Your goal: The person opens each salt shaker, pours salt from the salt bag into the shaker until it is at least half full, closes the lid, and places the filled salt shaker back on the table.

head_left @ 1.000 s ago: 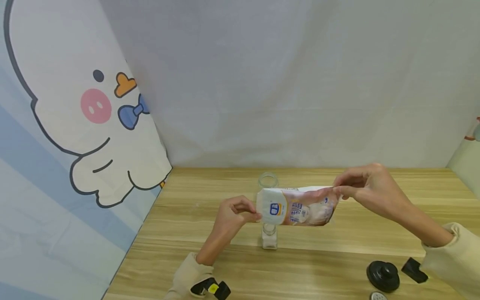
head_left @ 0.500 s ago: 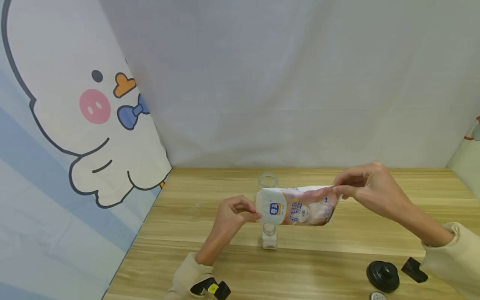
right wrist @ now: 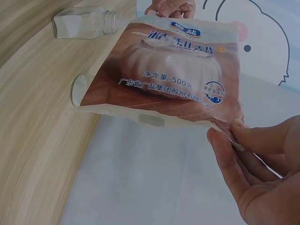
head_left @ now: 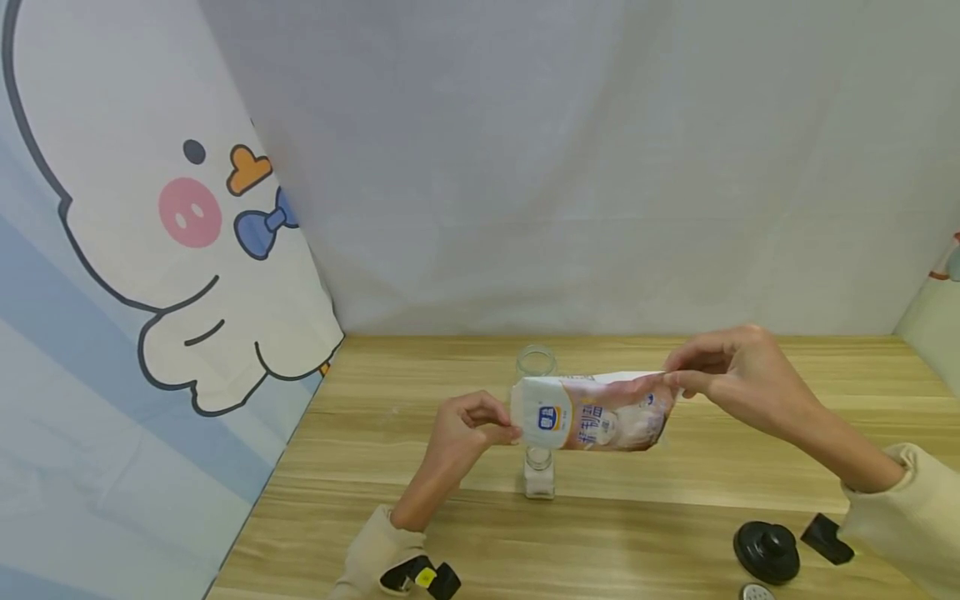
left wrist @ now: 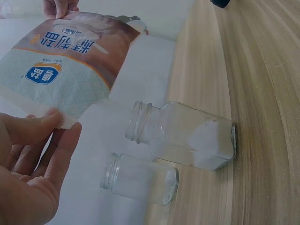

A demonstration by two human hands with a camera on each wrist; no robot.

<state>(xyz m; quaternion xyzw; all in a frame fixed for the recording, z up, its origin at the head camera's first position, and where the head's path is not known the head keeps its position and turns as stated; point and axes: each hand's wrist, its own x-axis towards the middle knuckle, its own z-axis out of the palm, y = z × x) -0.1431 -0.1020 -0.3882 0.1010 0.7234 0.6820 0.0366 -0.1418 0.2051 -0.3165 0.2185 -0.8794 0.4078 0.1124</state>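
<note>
A printed salt bag, white at one end and brown at the other, is held sideways in the air between both hands. My left hand pinches a corner of its white end between thumb and fingers. At the brown end, my right hand pinches the upper corner. Beneath the white end stands a small square glass jar, uncapped, with white grains in its lower part. A second, rounder glass jar stands behind the bag, partly hidden by it; in the left wrist view this jar has some white at its bottom.
A round black lid with a knob lies on the wooden table at the front right. Below it, a small perforated disc is cut off by the frame edge. A grey-white cloth hangs behind the table, and a cartoon-printed cloth at left.
</note>
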